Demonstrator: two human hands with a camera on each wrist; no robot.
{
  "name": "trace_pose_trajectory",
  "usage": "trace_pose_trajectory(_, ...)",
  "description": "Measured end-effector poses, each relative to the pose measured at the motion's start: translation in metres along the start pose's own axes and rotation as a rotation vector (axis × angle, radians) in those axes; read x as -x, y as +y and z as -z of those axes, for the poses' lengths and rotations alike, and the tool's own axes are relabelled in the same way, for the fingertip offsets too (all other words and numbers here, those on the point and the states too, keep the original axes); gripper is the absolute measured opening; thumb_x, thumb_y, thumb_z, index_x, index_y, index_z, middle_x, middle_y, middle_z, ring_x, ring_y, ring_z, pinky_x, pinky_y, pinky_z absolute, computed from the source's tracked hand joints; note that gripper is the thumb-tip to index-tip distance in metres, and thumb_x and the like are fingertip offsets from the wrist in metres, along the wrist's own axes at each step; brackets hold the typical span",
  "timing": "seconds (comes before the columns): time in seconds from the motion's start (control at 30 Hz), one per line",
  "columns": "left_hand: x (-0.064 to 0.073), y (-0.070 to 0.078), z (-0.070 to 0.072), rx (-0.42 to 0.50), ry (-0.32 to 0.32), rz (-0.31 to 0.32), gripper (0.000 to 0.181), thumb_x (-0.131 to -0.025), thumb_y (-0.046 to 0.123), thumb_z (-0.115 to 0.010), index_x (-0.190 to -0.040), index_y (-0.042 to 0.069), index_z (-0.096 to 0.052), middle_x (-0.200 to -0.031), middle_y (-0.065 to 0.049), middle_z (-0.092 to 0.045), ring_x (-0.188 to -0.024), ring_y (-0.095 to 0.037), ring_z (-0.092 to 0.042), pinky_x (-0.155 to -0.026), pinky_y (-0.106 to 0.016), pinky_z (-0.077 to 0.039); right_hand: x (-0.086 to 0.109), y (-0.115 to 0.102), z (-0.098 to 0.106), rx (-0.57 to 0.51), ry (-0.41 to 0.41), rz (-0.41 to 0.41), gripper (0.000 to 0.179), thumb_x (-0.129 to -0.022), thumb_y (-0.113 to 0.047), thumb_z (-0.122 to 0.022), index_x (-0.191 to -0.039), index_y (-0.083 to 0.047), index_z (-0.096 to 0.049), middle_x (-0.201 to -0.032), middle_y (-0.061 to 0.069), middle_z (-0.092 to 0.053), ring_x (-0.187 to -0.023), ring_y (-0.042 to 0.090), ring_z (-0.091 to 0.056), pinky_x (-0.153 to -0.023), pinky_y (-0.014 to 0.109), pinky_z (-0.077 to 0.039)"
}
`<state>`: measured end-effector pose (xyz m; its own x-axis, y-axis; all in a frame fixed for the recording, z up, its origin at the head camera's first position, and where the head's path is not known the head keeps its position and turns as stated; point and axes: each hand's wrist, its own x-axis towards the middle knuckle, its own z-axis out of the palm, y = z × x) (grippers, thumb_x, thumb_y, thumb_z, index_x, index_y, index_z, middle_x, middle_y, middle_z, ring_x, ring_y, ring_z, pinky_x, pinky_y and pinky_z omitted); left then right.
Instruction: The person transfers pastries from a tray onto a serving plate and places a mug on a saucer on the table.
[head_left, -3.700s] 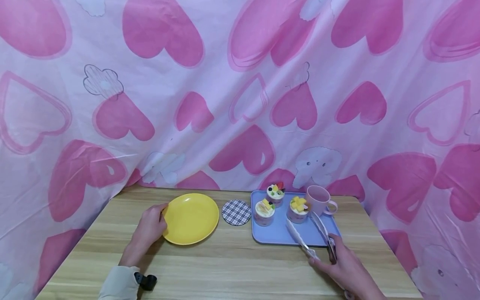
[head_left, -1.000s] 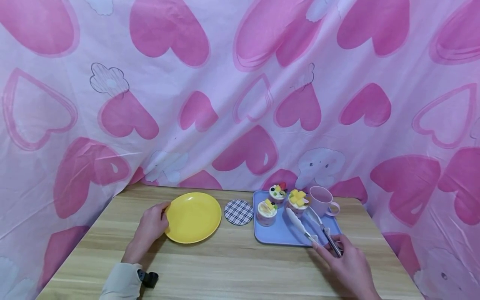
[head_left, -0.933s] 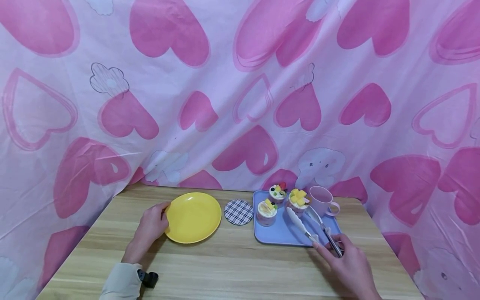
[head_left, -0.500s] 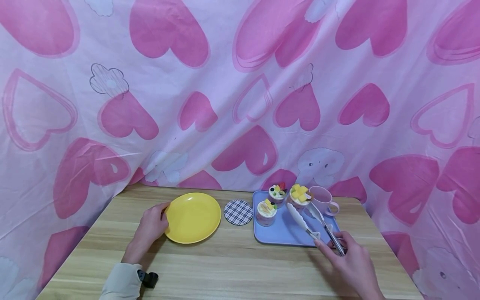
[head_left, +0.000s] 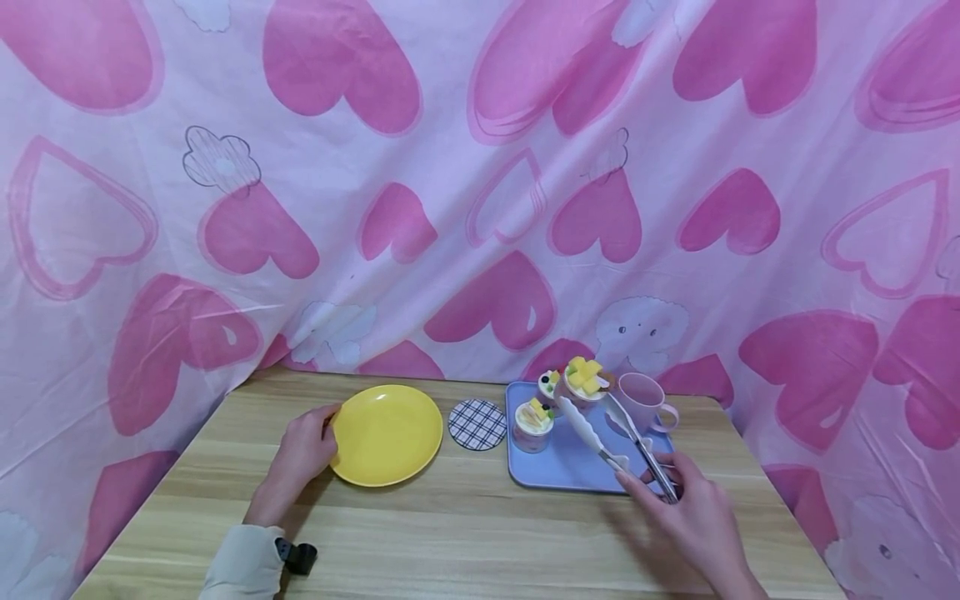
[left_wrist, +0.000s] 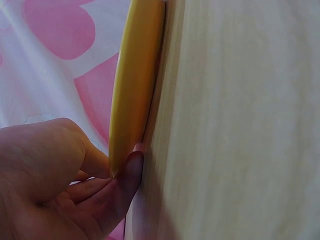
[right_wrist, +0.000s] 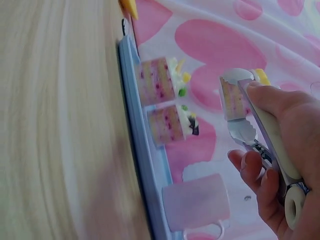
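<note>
My left hand [head_left: 300, 450] pinches the near-left rim of a yellow plate [head_left: 386, 435] on the table; in the left wrist view the thumb is above the rim and the fingers [left_wrist: 131, 172] are below it. My right hand [head_left: 693, 512] grips metal tongs [head_left: 587, 430] with pale scalloped tips. Between the tips is a dessert cup [head_left: 583, 380] topped with yellow fruit cubes. The right wrist view has this cup [right_wrist: 233, 101] raised clear of the blue tray [head_left: 558, 477]. Two other dessert cups stand on the tray, the front one [head_left: 532, 429] in plain sight, the back one [head_left: 548, 384] partly hidden.
A pink mug [head_left: 641, 402] stands at the tray's back right, close to the tongs. Between plate and tray lies a round checked coaster [head_left: 477, 424]. Behind the wooden table [head_left: 450, 542] hangs a pink heart-print cloth [head_left: 450, 167].
The tongs closed around the fruit-topped cup, which has risen off the tray and shifted left, now overlapping the back cup. My left hand keeps its hold on the plate.
</note>
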<state>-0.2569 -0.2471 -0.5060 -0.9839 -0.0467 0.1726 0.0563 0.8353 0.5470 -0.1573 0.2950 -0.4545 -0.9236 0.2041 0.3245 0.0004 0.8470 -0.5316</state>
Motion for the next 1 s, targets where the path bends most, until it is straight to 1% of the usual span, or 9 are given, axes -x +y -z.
trace_pose_trajectory(0.1, 0.000, -0.001, 0.000, 0.000, 0.007, -0.009, 0.044, -0.094, 0.001, -0.054, -0.137, -0.006, -0.056, -0.132, -0.028, -0.063, -0.118, -0.042, -0.063, -0.099, -0.059, -0.052, -0.001, -0.007, -0.002, -0.016, -0.010, 0.006, 0.065, -0.072, -0.069, -0.076, -0.112, -0.020, -0.063, -0.082, -0.008, -0.070, -0.064, 0.007, -0.055, -0.054, 0.022, -0.041)
trace_pose_trajectory(0.2, 0.001, 0.000, 0.000, 0.000, 0.012, -0.015, 0.043, -0.094, 0.000, -0.054, -0.137, -0.006, -0.056, -0.131, -0.028, -0.063, -0.118, -0.042, -0.063, -0.099, -0.058, -0.052, -0.001, -0.013, -0.004, -0.017, -0.017, 0.027, 0.060, -0.073, -0.070, -0.075, -0.109, -0.024, -0.063, -0.077, -0.010, -0.068, -0.061, 0.009, -0.051, -0.051, 0.022, -0.038)
trace_pose_trajectory(0.33, 0.001, 0.001, 0.000, 0.011, -0.003, 0.001, 0.044, -0.095, 0.000, -0.054, -0.138, -0.006, -0.055, -0.134, -0.028, -0.061, -0.120, -0.042, -0.062, -0.100, -0.058, -0.052, 0.000, -0.020, -0.009, -0.028, -0.007, 0.077, 0.054, -0.073, -0.067, -0.077, -0.106, -0.027, -0.062, -0.074, -0.014, -0.066, -0.061, 0.008, -0.049, -0.051, 0.022, -0.037)
trace_pose_trajectory(0.43, 0.001, 0.002, 0.000, 0.016, -0.010, 0.013, 0.045, -0.095, 0.000, -0.054, -0.139, -0.006, -0.054, -0.135, -0.027, -0.061, -0.120, -0.041, -0.062, -0.100, -0.057, -0.052, 0.001, -0.026, -0.013, -0.045, -0.005, 0.112, 0.053, -0.073, -0.066, -0.078, -0.106, -0.028, -0.062, -0.075, -0.016, -0.064, -0.063, 0.007, -0.050, -0.050, 0.021, -0.039)
trace_pose_trajectory(0.53, 0.001, 0.001, 0.001, 0.011, -0.002, 0.008, 0.044, -0.094, 0.000, -0.054, -0.138, -0.006, -0.055, -0.134, -0.028, -0.062, -0.119, -0.041, -0.062, -0.100, -0.057, -0.052, 0.001, -0.031, -0.017, -0.053, -0.011, 0.144, 0.053, -0.073, -0.065, -0.078, -0.107, -0.029, -0.062, -0.074, -0.018, -0.062, -0.061, 0.007, -0.049, -0.049, 0.021, -0.039)
trace_pose_trajectory(0.67, 0.001, 0.001, 0.001, 0.006, 0.006, -0.001, 0.044, -0.094, 0.000, -0.054, -0.137, -0.006, -0.056, -0.132, -0.028, -0.062, -0.118, -0.041, -0.063, -0.100, -0.058, -0.052, 0.000, -0.036, -0.024, -0.070, -0.028, 0.169, 0.051, -0.073, -0.065, -0.078, -0.106, -0.031, -0.062, -0.070, -0.019, -0.060, -0.055, 0.005, -0.048, -0.047, 0.021, -0.037)
trace_pose_trajectory(0.8, 0.001, 0.001, 0.001, 0.013, 0.003, 0.006, 0.045, -0.094, 0.000, -0.054, -0.138, -0.006, -0.055, -0.133, -0.028, -0.062, -0.118, -0.041, -0.063, -0.099, -0.057, -0.053, 0.000, -0.041, -0.031, -0.084, -0.056, 0.177, 0.050, -0.072, -0.067, -0.077, -0.105, -0.032, -0.062, -0.068, -0.019, -0.060, -0.052, 0.003, -0.048, -0.045, 0.021, -0.037)
trace_pose_trajectory(1.0, 0.002, 0.001, 0.000, 0.019, 0.001, 0.014, 0.044, -0.095, 0.001, -0.054, -0.139, -0.005, -0.054, -0.135, -0.027, -0.061, -0.119, -0.040, -0.063, -0.100, -0.057, -0.052, 0.001, -0.050, -0.039, -0.090, -0.120, 0.157, 0.059, -0.070, -0.074, -0.073, -0.108, -0.029, -0.063, -0.069, -0.017, -0.060, -0.053, 0.004, -0.050, -0.046, 0.021, -0.041)
